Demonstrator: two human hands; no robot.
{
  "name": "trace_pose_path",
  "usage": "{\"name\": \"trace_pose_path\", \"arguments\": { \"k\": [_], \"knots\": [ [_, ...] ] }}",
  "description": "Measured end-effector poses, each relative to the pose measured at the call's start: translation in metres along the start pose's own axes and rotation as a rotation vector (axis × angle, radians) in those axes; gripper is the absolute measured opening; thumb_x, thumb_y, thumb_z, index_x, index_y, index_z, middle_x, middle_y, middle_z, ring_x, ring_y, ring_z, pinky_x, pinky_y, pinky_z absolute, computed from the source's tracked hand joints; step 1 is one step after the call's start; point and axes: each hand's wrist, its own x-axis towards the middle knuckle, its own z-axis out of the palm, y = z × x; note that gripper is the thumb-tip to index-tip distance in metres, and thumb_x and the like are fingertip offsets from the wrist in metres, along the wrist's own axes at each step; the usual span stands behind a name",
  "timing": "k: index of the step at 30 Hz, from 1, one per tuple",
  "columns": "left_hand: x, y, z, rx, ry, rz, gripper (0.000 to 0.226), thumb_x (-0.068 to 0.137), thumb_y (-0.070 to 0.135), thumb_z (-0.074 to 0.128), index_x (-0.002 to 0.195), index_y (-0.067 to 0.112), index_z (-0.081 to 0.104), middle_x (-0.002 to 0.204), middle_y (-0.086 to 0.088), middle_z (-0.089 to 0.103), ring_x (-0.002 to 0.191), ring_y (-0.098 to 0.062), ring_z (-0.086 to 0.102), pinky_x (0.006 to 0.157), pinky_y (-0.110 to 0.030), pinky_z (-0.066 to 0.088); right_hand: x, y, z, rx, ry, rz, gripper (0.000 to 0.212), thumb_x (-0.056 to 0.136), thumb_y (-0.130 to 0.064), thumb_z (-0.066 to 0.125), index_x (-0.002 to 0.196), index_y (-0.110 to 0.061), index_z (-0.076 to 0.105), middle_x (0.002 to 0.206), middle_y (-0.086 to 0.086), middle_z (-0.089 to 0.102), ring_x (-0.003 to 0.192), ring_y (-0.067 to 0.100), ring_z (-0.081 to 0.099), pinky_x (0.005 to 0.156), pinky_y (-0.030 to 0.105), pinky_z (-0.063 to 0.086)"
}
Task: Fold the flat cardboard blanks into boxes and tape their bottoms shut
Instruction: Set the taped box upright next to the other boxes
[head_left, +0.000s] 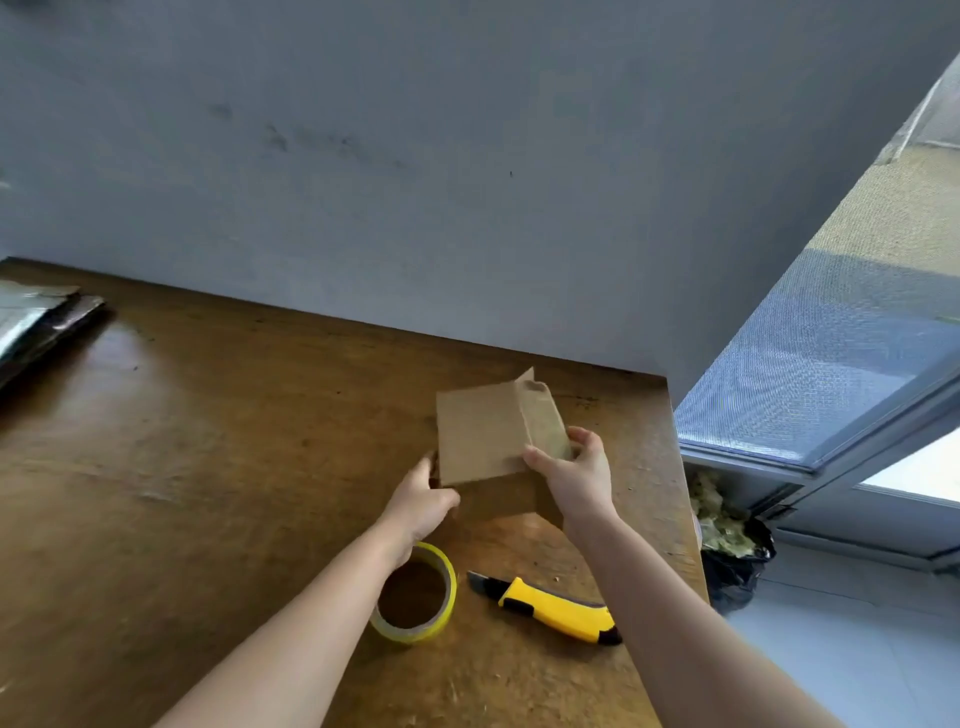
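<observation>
A small brown cardboard box (480, 441) stands on the wooden table (208, 441) near its far right corner, partly folded, with one flap sticking up at the back right. My left hand (421, 501) grips its near left edge. My right hand (574, 470) holds the right side, thumb on the top panel and fingers around the raised flap. A roll of yellow tape (415, 592) lies on the table under my left wrist. A yellow and black utility knife (550, 608) lies to the right of the roll, blade end pointing left.
A stack of flat blanks (36, 322) lies at the table's far left edge. A grey wall rises behind the table. Right of the table stand a black bag (737, 556) of scraps on the floor and a screened window (831, 353).
</observation>
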Motion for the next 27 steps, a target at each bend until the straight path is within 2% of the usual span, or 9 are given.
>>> {"name": "trace_pose_path", "arguments": {
  "k": [3,7,10,13,15,17,19,23,27],
  "knots": [
    [-0.001,0.007,0.003,-0.027,0.008,-0.025,0.077,0.084,0.004,0.049,0.152,0.023,0.019,0.145,-0.004,0.041,0.128,-0.023,0.040,0.103,-0.036,0.038,-0.006,-0.005,0.009,-0.150,0.030,-0.165,0.056,0.083,-0.021,0.074,0.131,-0.024,0.046,0.112,-0.003,0.057,0.097,0.014,0.057,0.072,0.023,0.052],
    [0.000,0.006,0.001,0.057,0.120,-0.041,0.063,0.091,0.016,0.042,0.151,0.017,0.024,0.149,-0.010,0.033,0.133,-0.029,0.033,0.106,-0.037,0.031,-0.020,-0.008,0.015,-0.230,-0.059,-0.283,0.027,0.093,-0.027,0.060,0.119,-0.017,0.063,0.101,-0.005,0.067,0.088,0.008,0.062,0.064,0.019,0.050],
    [-0.006,0.007,-0.001,0.011,0.241,0.061,0.056,0.094,0.044,0.047,0.144,0.020,0.038,0.141,-0.004,0.034,0.130,-0.027,0.034,0.093,-0.031,0.029,-0.030,-0.013,0.021,-0.177,-0.235,-0.267,0.025,0.098,-0.021,0.047,0.107,-0.019,0.071,0.095,-0.004,0.071,0.089,0.014,0.067,0.075,0.035,0.058],
    [-0.012,0.011,-0.003,-0.004,0.135,0.098,0.090,0.073,0.080,0.049,0.146,0.029,0.033,0.136,0.002,0.036,0.128,-0.023,0.039,0.100,-0.034,0.036,-0.033,-0.013,0.026,-0.335,-0.196,-0.383,0.021,0.094,-0.015,0.054,0.105,-0.020,0.071,0.095,-0.006,0.069,0.082,0.008,0.065,0.064,0.021,0.055],
    [-0.011,0.013,-0.004,0.082,0.109,0.088,0.094,0.069,0.075,0.059,0.147,0.030,0.031,0.140,-0.002,0.038,0.128,-0.024,0.041,0.103,-0.040,0.040,-0.032,-0.012,0.028,-0.499,-0.051,-0.479,0.021,0.089,-0.016,0.064,0.108,-0.022,0.069,0.101,-0.007,0.061,0.089,0.008,0.059,0.064,0.010,0.044],
    [-0.010,0.013,-0.006,0.152,0.119,0.077,0.088,0.072,0.063,0.064,0.146,0.030,0.031,0.141,-0.003,0.038,0.127,-0.024,0.042,0.102,-0.041,0.041,-0.029,-0.008,0.029,-0.652,0.061,-0.495,0.033,0.085,-0.021,0.070,0.117,-0.024,0.063,0.112,-0.004,0.052,0.105,0.014,0.051,0.075,0.017,0.045],
    [-0.009,0.013,-0.008,0.170,0.111,0.080,0.086,0.076,0.062,0.062,0.148,0.028,0.029,0.146,-0.003,0.033,0.130,-0.024,0.039,0.104,-0.042,0.039,-0.025,-0.005,0.027,-0.701,0.087,-0.367,0.047,0.084,-0.021,0.069,0.128,-0.025,0.053,0.123,0.000,0.048,0.116,0.019,0.046,0.085,0.029,0.047],
    [-0.009,0.018,-0.004,0.293,0.069,0.123,0.098,0.072,0.067,0.065,0.148,0.020,0.025,0.141,-0.001,0.025,0.129,-0.023,0.039,0.103,-0.035,0.037,-0.019,0.003,0.022,-0.522,-0.010,-0.245,0.037,0.087,-0.012,0.061,0.122,-0.021,0.057,0.111,-0.001,0.065,0.095,0.014,0.060,0.068,0.020,0.049],
    [0.001,0.034,0.005,0.365,0.080,0.180,0.072,0.087,0.044,0.055,0.147,0.015,0.029,0.143,-0.005,0.029,0.125,-0.022,0.042,0.091,-0.026,0.037,-0.016,0.000,0.010,-0.388,0.042,-0.271,0.020,0.088,-0.016,0.067,0.103,-0.026,0.059,0.092,-0.009,0.064,0.080,0.003,0.060,0.057,0.010,0.041]
  ]
}}
